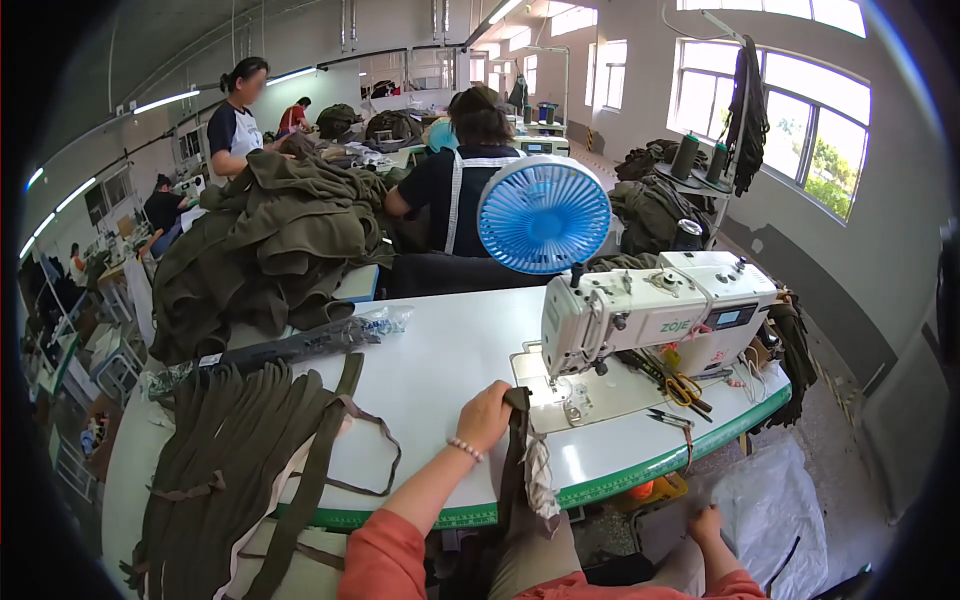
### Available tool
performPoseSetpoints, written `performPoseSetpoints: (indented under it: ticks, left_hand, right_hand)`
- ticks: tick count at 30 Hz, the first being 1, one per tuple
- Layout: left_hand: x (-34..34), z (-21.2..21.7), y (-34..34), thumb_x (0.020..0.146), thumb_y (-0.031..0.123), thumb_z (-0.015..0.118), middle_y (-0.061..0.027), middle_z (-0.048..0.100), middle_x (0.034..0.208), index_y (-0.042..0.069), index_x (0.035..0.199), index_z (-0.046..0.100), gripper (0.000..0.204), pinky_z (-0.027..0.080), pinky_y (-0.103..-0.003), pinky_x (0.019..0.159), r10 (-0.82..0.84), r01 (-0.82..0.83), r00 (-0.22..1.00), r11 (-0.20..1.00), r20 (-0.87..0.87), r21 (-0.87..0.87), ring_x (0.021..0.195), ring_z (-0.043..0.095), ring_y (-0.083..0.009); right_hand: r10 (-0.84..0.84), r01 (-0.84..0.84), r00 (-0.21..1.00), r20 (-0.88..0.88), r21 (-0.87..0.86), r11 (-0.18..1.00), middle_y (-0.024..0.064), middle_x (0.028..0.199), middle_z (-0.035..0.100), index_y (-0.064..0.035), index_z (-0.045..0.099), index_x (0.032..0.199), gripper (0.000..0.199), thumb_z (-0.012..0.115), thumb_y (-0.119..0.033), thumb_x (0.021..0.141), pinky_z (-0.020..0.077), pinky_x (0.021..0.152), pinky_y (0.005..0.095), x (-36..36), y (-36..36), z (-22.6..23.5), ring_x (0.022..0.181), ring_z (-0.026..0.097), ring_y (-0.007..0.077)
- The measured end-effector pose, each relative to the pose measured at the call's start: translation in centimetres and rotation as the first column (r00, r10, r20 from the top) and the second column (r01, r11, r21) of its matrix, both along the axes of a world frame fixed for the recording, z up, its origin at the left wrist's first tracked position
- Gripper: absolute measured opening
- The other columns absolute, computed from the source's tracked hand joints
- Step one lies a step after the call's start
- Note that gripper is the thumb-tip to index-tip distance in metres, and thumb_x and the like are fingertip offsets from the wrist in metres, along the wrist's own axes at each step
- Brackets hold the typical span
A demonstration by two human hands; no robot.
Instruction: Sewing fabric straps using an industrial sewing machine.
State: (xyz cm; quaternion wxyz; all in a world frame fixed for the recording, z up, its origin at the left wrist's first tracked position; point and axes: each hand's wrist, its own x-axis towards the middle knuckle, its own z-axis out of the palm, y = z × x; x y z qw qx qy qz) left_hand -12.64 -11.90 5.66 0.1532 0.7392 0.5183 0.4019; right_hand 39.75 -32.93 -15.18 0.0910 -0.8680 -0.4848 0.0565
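My left hand (485,415) is closed on the upper end of a dark olive fabric strip (514,460) at the table's front edge, left of the sewing machine's needle area. The strip hangs over the edge toward my lap, and a crumpled whitish cloth (540,478) hangs beside it. My right hand (706,522) is low, below the table edge, with its fingers curled; what they hold, if anything, is hidden. It is next to a clear plastic bag (775,505). The white sewing machine (640,315) stands with its needle lit, just beyond my left hand.
Many olive strips (225,450) lie at the left. A wrapped dark roll (290,345) and a large olive fabric pile (270,230) lie behind them. Yellow-handled scissors (685,388) and thread snips (670,418) rest by the machine. A blue fan (545,214) and a seated person are ahead.
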Motion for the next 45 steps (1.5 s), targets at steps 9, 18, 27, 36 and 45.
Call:
performPoseSetpoints:
  ticks: [9, 18, 27, 36, 45]
  left_hand:
    - [-5.6, -3.7, 4.1, 0.087, 0.019, 0.053, -0.02, 0.066, 0.093, 0.005, 0.103, 0.058, 0.021, 0.05, -0.044, 0.077, -0.138, 0.164, 0.971, 0.978, 0.196, -0.126, 0.088, 0.062, -0.039]
    - [-6.4, -2.9, 2.7, 0.085, 0.017, 0.057, -0.0177, 0.067, 0.088, 0.006, 0.1, 0.059, 0.019, 0.051, -0.043, 0.072, -0.17, 0.17, 0.94, 0.985, 0.295, 0.027, 0.081, 0.064, -0.0367]
    - [-6.8, -1.1, 1.0, 0.084, 0.015, 0.061, -0.0137, 0.067, 0.084, 0.007, 0.097, 0.06, 0.015, 0.052, -0.038, 0.066, -0.255, 0.207, 0.939, 0.955, 0.232, 0.211, 0.074, 0.065, -0.0315]
    - [-8.4, -0.1, 0.9, 0.085, 0.012, 0.062, -0.0117, 0.066, 0.079, 0.004, 0.096, 0.062, 0.013, 0.051, -0.031, 0.061, -0.188, 0.08, 0.918, 0.95, 0.349, 0.302, 0.067, 0.064, -0.0238]
    - [-8.6, -0.7, 4.7, 0.09, 0.011, 0.059, -0.0072, 0.065, 0.08, 0.002, 0.099, 0.06, 0.012, 0.049, -0.029, 0.063, 0.064, -0.226, 0.471, 0.973, 0.88, 0.051, 0.069, 0.06, -0.0148]
  right_hand:
    - [-0.028, 0.075, 0.986, -0.167, 0.281, 0.957, 0.0197, 0.101, 0.059, -0.002, 0.066, 0.079, 0.019, 0.07, -0.012, 0.063, 0.0464, 0.09, 0.0403, -12.2, -4.9, 2.2, 0.099, 0.056, 0.0358]
    - [0.262, -0.109, 0.867, -0.424, 0.351, 0.93, 0.013, 0.1, 0.065, -0.0011, 0.068, 0.089, 0.019, 0.072, -0.011, 0.073, 0.0488, 0.086, 0.0365, -21.8, 0.4, 7.5, 0.097, 0.061, 0.0262]
    - [0.435, -0.569, 0.432, -0.79, 0.136, 0.811, 0.0045, 0.091, 0.066, -0.0025, 0.063, 0.109, 0.038, 0.075, -0.027, 0.082, 0.0483, 0.085, 0.0304, -39.2, 2.2, 11.1, 0.093, 0.061, 0.017]
    - [0.153, -0.727, 0.106, -0.983, 0.029, 0.686, 0.009, 0.106, 0.066, -0.004, 0.061, 0.116, 0.039, 0.075, -0.012, 0.08, 0.0483, 0.086, 0.0312, -41.3, 2.0, 9.0, 0.097, 0.062, 0.0171]
    - [-0.15, -0.459, -0.72, -0.677, 0.302, 0.836, 0.0216, 0.106, 0.064, 0.0054, 0.053, 0.123, 0.056, 0.067, -0.003, 0.07, 0.0537, 0.082, 0.0469, -28.5, 8.4, 18.8, 0.092, 0.065, 0.0397]
